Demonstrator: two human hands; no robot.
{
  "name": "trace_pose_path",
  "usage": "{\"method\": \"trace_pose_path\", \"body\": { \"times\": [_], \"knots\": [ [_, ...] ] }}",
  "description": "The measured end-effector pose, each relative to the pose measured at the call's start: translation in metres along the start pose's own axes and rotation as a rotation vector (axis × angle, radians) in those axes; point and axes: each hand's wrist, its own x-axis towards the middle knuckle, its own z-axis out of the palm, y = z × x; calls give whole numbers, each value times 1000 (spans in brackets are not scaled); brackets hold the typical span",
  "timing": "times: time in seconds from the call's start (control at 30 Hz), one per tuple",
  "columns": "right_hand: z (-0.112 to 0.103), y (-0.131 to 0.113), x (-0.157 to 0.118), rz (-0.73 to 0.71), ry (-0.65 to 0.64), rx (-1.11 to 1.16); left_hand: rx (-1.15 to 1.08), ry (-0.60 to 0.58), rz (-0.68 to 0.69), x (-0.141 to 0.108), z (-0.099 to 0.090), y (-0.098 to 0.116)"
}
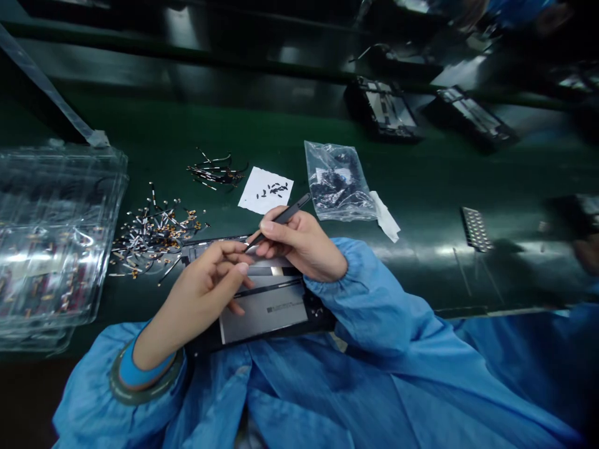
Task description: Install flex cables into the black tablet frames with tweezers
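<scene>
Black tweezers (pixel 291 211) slant down to the left in my right hand (pixel 311 246), which is closed round them. Their tips meet the fingertips of my left hand (pixel 206 287). The left thumb and fingers are curled together; any small part between them is too small to make out. Beneath both hands lies an open tablet-like device (pixel 264 312) with a large silver-grey battery panel. My hands cover part of its upper side. Just beyond them, small black pieces lie on a white paper square (pixel 253 193).
To the left are a pile of small flex cables (pixel 159 234) and stacked clear plastic trays (pixel 56 249). Dark cables (pixel 218 171) lie further back. A clear bag (pixel 334 181) sits right of the paper. Opened devices (pixel 386 109) stand at the back right.
</scene>
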Motion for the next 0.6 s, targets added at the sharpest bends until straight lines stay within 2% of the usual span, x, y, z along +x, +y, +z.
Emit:
{"method": "trace_pose_path", "body": {
  "times": [0.07, 0.13, 0.27, 0.33, 0.4, 0.47, 0.53, 0.6],
  "knots": [
    [-1, -2, -1, 7, -11, 6, 17, 8, 11, 0, 1, -2],
    [-3, -7, -2, -3, -5, -6, 56, 83, 25, -4, -4, -6],
    [-2, -24, -4, -76, 25, 1, 159, 370, 112, -18, -22, -20],
    [7, -32, -1, -75, -19, -7, 172, 537, 135, -29, -31, -32],
    [23, -37, 6, -30, -117, -33, 169, 659, 156, -40, -37, -45],
    [47, -38, 18, 29, -247, -46, 208, 723, 208, -53, -38, -60],
    [79, -34, 32, 88, -392, -40, 289, 782, 258, -66, -37, -75],
    [122, -24, 47, 158, -528, -41, 387, 880, 280, -74, -33, -89]
  ]
}}
